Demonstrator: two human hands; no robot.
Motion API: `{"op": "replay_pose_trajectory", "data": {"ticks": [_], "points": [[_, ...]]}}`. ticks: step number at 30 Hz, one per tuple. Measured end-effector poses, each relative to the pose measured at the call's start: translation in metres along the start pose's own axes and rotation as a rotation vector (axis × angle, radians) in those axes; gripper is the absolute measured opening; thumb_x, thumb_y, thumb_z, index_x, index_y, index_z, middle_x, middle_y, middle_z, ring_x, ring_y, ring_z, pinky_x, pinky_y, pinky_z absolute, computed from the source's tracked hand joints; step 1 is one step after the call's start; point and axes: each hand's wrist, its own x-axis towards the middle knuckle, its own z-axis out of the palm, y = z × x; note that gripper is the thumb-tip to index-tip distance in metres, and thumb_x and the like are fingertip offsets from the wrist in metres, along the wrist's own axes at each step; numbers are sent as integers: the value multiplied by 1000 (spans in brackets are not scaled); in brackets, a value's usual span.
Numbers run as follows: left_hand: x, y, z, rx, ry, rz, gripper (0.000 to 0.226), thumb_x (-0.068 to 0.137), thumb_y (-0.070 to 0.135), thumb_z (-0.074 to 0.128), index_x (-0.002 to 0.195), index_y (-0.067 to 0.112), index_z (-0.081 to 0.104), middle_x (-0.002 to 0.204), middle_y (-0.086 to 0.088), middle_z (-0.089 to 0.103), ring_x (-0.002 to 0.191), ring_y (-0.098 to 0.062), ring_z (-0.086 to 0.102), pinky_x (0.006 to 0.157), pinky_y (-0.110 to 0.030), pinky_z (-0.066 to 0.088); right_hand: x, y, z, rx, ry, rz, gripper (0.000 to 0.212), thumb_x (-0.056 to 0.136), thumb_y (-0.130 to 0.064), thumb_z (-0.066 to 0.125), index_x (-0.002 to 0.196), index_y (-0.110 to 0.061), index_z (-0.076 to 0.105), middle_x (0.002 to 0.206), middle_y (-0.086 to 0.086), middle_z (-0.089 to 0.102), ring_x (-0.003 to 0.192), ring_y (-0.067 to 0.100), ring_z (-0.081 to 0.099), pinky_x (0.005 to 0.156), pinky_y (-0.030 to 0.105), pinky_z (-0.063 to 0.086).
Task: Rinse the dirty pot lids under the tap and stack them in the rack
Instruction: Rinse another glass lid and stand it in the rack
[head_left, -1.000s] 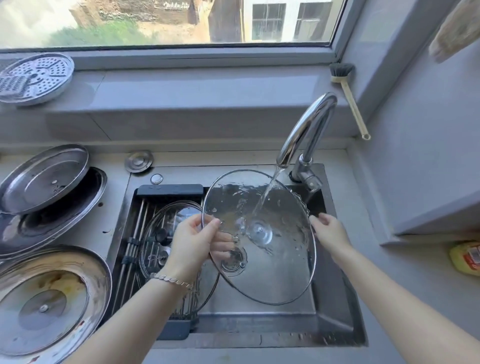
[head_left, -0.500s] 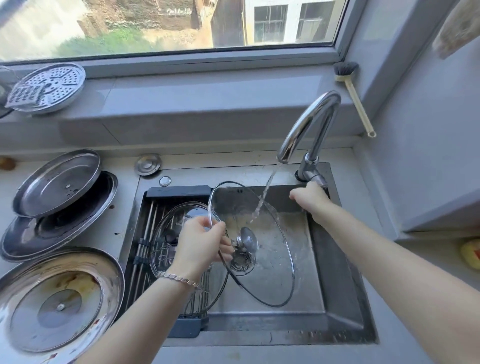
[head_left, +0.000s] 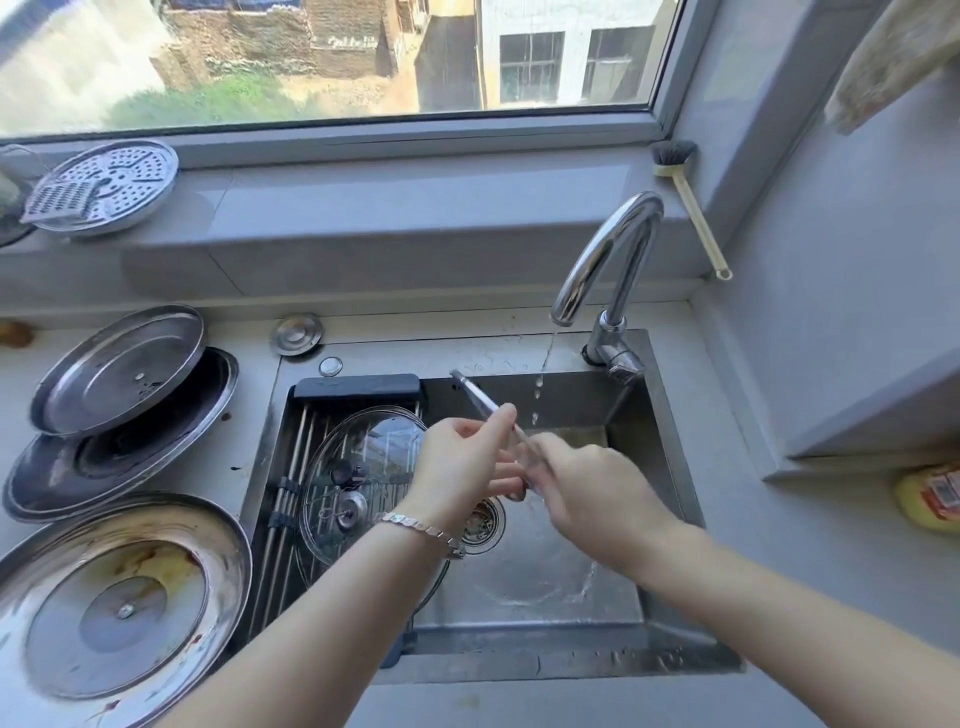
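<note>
Logging the head view. The held glass lid (head_left: 480, 401) stands edge-on over the sink (head_left: 641, 421), near frame centre. Its rim runs from 11 o'clock down toward 5 o'clock.

The left hand (head_left: 462, 467) pinches that rim between thumb and fingers from the 9 o'clock side. The right hand (head_left: 587, 491) lies against the 3 o'clock face, fingers curled and blurred. I cannot tell whether they grip or only rub.

The tap (head_left: 608, 249) rises at 1 o'clock of the hands. A thin broken trickle falls from its spout, just beside the lid's upper edge.

The rack (head_left: 283, 467) fills the sink's 9 o'clock part. The racked glass lid (head_left: 363, 447) lies tilted on its bars, with its near edge hidden behind the left wrist.

I see bare sink floor at 5 o'clock of the hands, around the drain (head_left: 483, 522).

Three steel lids (head_left: 119, 371) crowd the counter at 9 o'clock. The largest sits at 8 o'clock, its rim just beside the sink's left edge.
</note>
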Motion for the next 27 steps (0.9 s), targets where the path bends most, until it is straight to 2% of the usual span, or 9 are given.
{"op": "replay_pose_trajectory", "data": {"ticks": [2,3,6,9,13,17,20,24,27], "points": [[0,-5,0,7,-28,12,26,93,21,51,106,-1,56,101,-19,66,79,-23,69,64,-28,58,1,15,-10,254,96,116,15,94,-20,46,104,-19,58,84,5,72,78,27,68,71,38,51],[-1,-9,-1,23,-31,7,25,94,19,49,109,0,55,105,-17,64,77,-19,68,63,-27,58,1,21,-13,383,112,168,12,93,-16,50,98,-21,59,80,0,71,73,23,69,71,38,53],[-5,-24,-10,92,-19,-29,15,94,11,45,102,6,56,103,-13,60,69,-13,64,62,-27,56,-1,28,-20,711,119,273,18,91,-10,54,85,-26,59,74,3,71,62,20,69,55,32,52],[-10,-37,-22,131,20,-59,17,92,4,42,101,7,56,101,-11,58,66,-13,64,65,-28,54,-4,31,-24,855,199,350,15,91,-12,56,86,-26,59,72,9,70,57,20,67,46,25,47],[-13,-51,-35,119,73,-73,20,92,2,40,105,6,54,94,-8,57,62,-13,61,56,-22,51,-7,32,-24,836,235,399,11,91,-14,56,87,-22,61,70,11,69,56,23,65,48,26,47],[-14,-61,-45,138,116,-67,19,91,1,41,97,11,55,87,-6,58,56,-10,61,63,-27,50,-10,28,-24,637,225,322,16,89,-20,57,83,-34,60,68,2,71,61,18,68,61,36,54],[-16,-68,-53,150,111,-72,17,91,3,41,95,13,54,89,-6,60,62,-14,62,68,-30,52,-16,20,-25,528,271,241,18,89,-21,57,83,-37,59,63,-3,70,59,11,67,69,40,55],[-19,-73,-69,170,119,-59,17,92,5,42,94,14,55,93,-7,63,65,-14,63,68,-29,53,-10,5,-26,515,217,234,15,90,-18,55,82,-30,60,63,0,69,61,17,67,72,46,54],[-18,-74,-88,165,157,-36,17,93,5,42,92,14,56,90,-6,64,67,-15,62,62,-25,50,2,-18,-32,520,208,184,12,89,-15,55,80,-16,63,61,5,67,57,21,65,66,45,54]]}}
